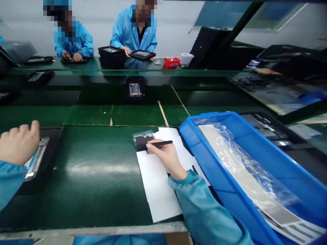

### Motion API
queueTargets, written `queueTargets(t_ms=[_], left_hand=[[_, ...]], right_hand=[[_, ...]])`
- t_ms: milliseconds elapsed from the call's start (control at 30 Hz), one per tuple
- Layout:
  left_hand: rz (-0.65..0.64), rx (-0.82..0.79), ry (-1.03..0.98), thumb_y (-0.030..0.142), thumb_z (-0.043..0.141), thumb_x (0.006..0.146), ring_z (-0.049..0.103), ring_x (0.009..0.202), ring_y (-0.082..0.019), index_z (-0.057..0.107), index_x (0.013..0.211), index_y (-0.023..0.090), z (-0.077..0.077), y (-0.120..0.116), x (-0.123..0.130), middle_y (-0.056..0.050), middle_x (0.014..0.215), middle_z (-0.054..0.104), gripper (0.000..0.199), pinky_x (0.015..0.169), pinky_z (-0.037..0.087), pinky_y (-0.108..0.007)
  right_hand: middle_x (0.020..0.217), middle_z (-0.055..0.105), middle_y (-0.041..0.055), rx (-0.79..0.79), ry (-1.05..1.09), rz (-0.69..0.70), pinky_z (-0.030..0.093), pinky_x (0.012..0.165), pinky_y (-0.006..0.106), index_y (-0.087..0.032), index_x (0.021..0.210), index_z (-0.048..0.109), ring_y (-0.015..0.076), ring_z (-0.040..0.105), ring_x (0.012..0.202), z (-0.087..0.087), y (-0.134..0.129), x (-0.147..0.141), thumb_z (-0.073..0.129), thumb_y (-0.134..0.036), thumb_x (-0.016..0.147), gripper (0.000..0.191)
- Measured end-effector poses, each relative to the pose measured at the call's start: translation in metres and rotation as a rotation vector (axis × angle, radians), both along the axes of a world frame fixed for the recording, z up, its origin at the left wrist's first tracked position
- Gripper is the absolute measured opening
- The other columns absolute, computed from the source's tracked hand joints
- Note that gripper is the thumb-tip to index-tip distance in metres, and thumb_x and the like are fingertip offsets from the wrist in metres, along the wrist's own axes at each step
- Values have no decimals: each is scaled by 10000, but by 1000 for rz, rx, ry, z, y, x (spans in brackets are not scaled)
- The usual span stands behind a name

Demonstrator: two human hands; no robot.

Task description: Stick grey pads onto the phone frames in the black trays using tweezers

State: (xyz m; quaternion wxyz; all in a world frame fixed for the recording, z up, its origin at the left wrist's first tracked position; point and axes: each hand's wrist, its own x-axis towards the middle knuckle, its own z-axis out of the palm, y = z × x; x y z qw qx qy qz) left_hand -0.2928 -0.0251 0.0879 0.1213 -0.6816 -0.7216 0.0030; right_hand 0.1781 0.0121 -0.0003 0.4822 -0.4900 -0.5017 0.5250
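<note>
At the left edge, my left hand (19, 144) is raised over a black tray (55, 139) that holds a phone frame (38, 160). Its fingers are curled, and their inner side is hidden, so I cannot tell whether anything is in them. My right hand (167, 158) pinches slim black tweezers (163, 143). Their tip is at a dark sheet (141, 143) in a clear plastic bag (138, 135). The sheet lies at the top of white paper (158, 190), under my right forearm.
On the right, a blue bin (224, 183) contains pale strips (237, 166) and clear plastic wrap. Another black tray (135, 98) with a device lies past the green bench (102, 190). Two co-workers in blue coats handle trays across the line, near a red box (171, 62).
</note>
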Motion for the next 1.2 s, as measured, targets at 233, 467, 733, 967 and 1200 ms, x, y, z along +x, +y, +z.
queueTargets(t_ms=[233, 467, 733, 967, 1200], left_hand=[[-131, -105, -5, 269, 388, 937, 680, 960, -313, 636, 1149, 147, -12, 139, 180, -170, 1064, 705, 348, 765, 501, -385], [-215, -111, -91, 250, 428, 967, 691, 1045, -286, 619, 1258, 178, -58, 229, 293, -145, 1150, 711, 356, 872, 531, -387], [-212, -105, -86, 399, 603, 966, 647, 1062, -222, 559, 1319, 167, -75, 275, 343, -103, 1249, 627, 425, 909, 571, -447], [-170, -132, -102, 413, 579, 976, 656, 1054, -228, 560, 1313, 161, -69, 290, 346, -109, 1224, 642, 422, 905, 568, -446], [-180, -154, -84, 425, 429, 1000, 710, 1007, -338, 525, 1334, 172, -66, 223, 270, -184, 1057, 722, 430, 843, 536, -416]], right_hand=[[834, 782, 87, 102, 15, -103, 594, 646, 324, -167, 859, 766, 195, 716, 679, -8, -10, -6, 817, -397, 749, 260], [868, 794, 70, 343, -100, -199, 630, 700, 325, -199, 857, 777, 213, 756, 758, -11, -16, -11, 740, -247, 814, 74], [875, 790, 58, 440, -90, -238, 627, 729, 300, -201, 878, 766, 194, 751, 780, -16, -12, -11, 734, -193, 830, 58], [875, 791, 65, 455, -97, -237, 629, 734, 302, -193, 887, 766, 199, 753, 785, -14, -12, -9, 730, -190, 831, 67], [860, 785, 54, 463, -105, -244, 626, 712, 302, -201, 878, 760, 189, 750, 758, -15, -11, -10, 730, -195, 836, 52]])
